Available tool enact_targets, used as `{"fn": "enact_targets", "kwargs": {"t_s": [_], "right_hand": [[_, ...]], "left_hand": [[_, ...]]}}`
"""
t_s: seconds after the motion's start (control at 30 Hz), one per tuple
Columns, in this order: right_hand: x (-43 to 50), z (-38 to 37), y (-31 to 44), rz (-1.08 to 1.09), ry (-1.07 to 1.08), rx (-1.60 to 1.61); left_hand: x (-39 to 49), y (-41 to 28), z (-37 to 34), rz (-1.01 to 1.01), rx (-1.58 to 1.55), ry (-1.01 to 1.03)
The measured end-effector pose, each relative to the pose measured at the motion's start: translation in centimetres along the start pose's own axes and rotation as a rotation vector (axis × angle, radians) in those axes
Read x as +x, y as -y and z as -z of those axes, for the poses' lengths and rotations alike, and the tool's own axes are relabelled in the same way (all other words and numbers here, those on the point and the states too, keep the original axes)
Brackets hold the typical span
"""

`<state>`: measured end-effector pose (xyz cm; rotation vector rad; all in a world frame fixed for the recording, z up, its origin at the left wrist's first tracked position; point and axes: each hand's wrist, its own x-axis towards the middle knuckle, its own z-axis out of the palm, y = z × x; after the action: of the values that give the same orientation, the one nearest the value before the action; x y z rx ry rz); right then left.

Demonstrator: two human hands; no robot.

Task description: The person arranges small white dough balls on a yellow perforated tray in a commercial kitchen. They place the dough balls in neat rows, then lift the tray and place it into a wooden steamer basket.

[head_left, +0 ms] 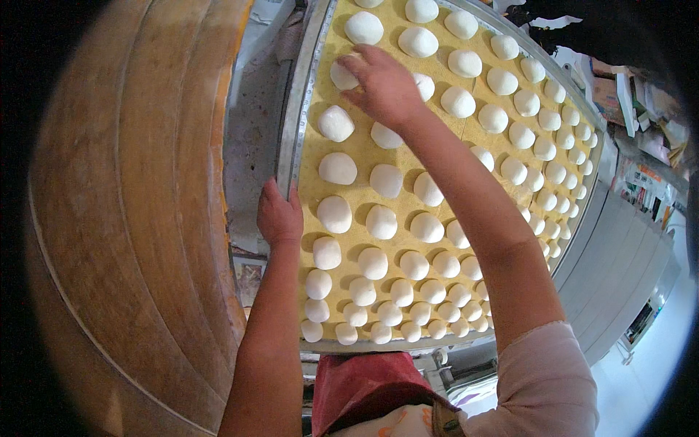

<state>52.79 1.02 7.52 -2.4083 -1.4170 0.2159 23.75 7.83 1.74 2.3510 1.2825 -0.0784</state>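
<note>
My left hand (279,214) grips the metal rim (307,104) of a large tray, its thumb on the inner side. Across the tray, my right hand (382,84) is over a round white dough bun (343,75) near the left edge. Its fingers are apart and partly cover the bun; whether they press on it is hard to tell. Rows of similar dough buns (386,181) fill the yellow mesh mat (363,155). Just below the right hand lies another bun (336,123). My right forearm hides several buns in the middle.
A brown wooden board (153,207) stands to the left, past a grey gap (254,125). Cardboard boxes (607,98) and clutter lie at the upper right. Beside the tray's right edge is a grey panelled surface (606,257). A red apron (360,382) touches the near side.
</note>
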Motion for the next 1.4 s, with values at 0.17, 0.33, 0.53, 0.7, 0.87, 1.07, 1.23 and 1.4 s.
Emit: {"fn": "enact_targets", "kwargs": {"t_s": [0.17, 0.33, 0.53, 0.7, 0.87, 1.07, 1.23, 1.4], "right_hand": [[2.9, -2.0, 0.1, -0.149, 0.326, -0.049], [1.9, -2.2, -1.2, -0.082, 0.253, -0.068], [6.1, 3.0, -1.1, 0.008, 0.008, -0.123], [12.5, 1.8, -6.9, -0.136, -0.025, -0.125], [15.2, -1.1, -11.0, -0.196, 0.036, -0.050], [15.7, -1.4, -12.2, -0.155, 0.004, -0.114], [16.4, -1.2, -12.8, -0.327, -0.038, -0.019], [8.9, 3.1, -2.3, -0.031, -0.137, -0.048]], "left_hand": [[0.1, 0.2, -0.3, -0.006, 0.043, -0.013], [0.0, -0.2, 0.0, -0.006, 0.027, 0.002], [0.0, -0.1, 0.7, 0.044, 0.009, 0.091], [0.0, -0.5, 0.6, 0.062, 0.027, 0.063], [0.2, -0.5, 0.2, 0.054, -0.008, 0.078], [-0.1, 0.3, 0.3, 0.061, 0.030, 0.075], [0.3, -0.8, 0.8, 0.078, 0.016, 0.124], [-0.2, 0.1, 0.0, 0.016, -0.023, 0.073]]}}
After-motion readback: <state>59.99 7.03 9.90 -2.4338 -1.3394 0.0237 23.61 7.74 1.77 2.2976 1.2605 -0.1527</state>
